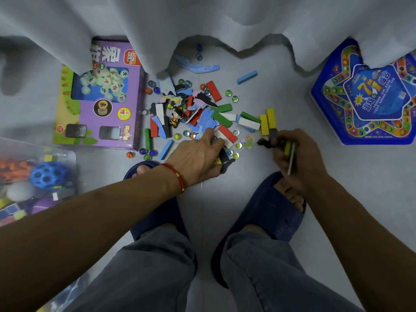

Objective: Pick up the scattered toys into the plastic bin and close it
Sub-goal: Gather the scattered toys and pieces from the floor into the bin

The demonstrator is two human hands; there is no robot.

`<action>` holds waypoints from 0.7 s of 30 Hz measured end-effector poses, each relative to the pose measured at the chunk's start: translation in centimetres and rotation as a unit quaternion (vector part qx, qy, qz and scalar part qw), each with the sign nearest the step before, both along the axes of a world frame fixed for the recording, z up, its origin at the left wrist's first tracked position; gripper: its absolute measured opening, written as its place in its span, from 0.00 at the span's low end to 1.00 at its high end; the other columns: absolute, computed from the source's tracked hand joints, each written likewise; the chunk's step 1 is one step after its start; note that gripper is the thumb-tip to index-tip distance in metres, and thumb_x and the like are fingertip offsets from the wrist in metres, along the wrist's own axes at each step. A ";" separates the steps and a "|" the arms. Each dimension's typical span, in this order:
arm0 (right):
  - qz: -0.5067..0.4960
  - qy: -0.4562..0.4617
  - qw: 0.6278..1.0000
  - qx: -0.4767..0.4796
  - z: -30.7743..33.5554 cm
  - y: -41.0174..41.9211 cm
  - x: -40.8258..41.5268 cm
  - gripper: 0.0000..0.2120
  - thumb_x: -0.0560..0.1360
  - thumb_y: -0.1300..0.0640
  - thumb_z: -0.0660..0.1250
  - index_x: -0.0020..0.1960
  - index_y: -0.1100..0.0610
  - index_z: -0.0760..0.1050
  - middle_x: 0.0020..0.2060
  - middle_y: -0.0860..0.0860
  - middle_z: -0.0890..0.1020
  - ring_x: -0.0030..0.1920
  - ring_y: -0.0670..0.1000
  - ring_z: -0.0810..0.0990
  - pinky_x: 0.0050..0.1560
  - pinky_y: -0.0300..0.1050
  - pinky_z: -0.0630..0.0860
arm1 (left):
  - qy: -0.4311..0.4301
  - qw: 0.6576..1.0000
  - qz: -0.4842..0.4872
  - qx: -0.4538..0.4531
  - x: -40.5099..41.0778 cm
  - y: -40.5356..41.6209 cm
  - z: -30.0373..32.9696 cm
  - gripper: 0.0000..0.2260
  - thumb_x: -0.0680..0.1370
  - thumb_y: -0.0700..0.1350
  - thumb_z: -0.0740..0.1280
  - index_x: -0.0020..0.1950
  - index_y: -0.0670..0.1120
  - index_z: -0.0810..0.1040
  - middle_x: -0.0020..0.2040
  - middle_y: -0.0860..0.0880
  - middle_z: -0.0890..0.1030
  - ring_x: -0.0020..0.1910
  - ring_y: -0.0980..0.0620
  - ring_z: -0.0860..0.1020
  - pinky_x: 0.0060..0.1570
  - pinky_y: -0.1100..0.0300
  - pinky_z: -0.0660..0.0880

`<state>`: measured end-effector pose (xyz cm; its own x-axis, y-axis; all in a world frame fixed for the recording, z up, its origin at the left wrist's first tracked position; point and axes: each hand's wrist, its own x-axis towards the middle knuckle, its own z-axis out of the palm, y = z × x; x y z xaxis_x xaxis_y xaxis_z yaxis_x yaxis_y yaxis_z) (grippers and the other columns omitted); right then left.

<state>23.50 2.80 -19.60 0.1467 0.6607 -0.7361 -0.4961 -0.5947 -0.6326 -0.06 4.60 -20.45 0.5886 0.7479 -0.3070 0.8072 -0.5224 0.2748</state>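
Note:
A heap of scattered toys point(202, 113) lies on the grey floor: coloured wooden blocks, glass marbles, puzzle pieces and a small figurine point(176, 118). My left hand point(198, 156) reaches into the near edge of the heap, fingers curled over blocks and dark pieces there. My right hand point(290, 152) grips a bundle of pieces, among them a yellow block and a flat grey piece, beside two yellow blocks point(267, 123). The clear plastic bin point(33, 176) stands at the left edge, holding a blue holed ball and other toys.
A purple chess-set box point(101, 95) lies left of the heap. A blue star-shaped game board point(369, 97) lies at the right. A white curtain point(202, 23) hangs over the far side. My feet in blue slippers point(265, 212) stand just below the heap.

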 end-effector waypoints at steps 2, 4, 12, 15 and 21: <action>-0.053 0.082 0.995 0.003 0.5 0.0 1.1 0.14 0.77 0.54 0.61 0.34 0.56 0.73 0.33 0.54 0.76 0.24 0.47 0.68 0.19 0.36 0.61 | -0.085 0.991 0.096 -0.038 -0.1 -0.4 0.6 0.21 0.75 0.61 0.64 0.60 0.48 0.76 0.56 0.46 0.71 0.42 0.49 0.75 0.39 0.56 0.76; 0.004 -0.064 0.998 0.017 0.2 0.3 1.8 0.18 0.78 0.48 0.64 0.32 0.54 0.74 0.30 0.53 0.75 0.24 0.49 0.70 0.21 0.38 0.65 | -0.188 0.944 0.249 -0.108 0.2 -0.2 1.3 0.17 0.75 0.60 0.63 0.52 0.49 0.80 0.48 0.49 0.76 0.42 0.52 0.74 0.39 0.60 0.72; 0.406 -0.622 0.666 0.068 -3.5 0.2 1.6 0.32 0.73 0.31 0.65 0.66 0.53 0.64 0.34 0.46 0.74 0.29 0.44 0.70 0.27 0.39 0.61 | -0.385 0.592 0.556 -0.439 -0.3 1.5 2.5 0.22 0.80 0.57 0.51 0.32 0.47 0.69 0.30 0.47 0.73 0.23 0.53 0.60 0.23 0.66 0.56; 0.413 -0.623 0.661 0.072 -4.2 0.5 1.8 0.32 0.72 0.31 0.65 0.64 0.53 0.64 0.32 0.43 0.70 0.29 0.43 0.70 0.26 0.39 0.61 | -0.375 0.596 0.556 -0.442 -0.7 1.3 2.3 0.21 0.79 0.55 0.52 0.32 0.47 0.69 0.31 0.47 0.73 0.24 0.53 0.60 0.22 0.65 0.56; 0.446 -0.604 0.660 0.030 -4.4 2.0 3.1 0.32 0.66 0.30 0.70 0.55 0.51 0.64 0.34 0.45 0.70 0.33 0.46 0.71 0.30 0.42 0.65 | -0.377 0.574 0.575 -0.445 -0.9 0.8 2.5 0.20 0.80 0.55 0.51 0.32 0.47 0.68 0.30 0.47 0.76 0.25 0.53 0.59 0.22 0.65 0.56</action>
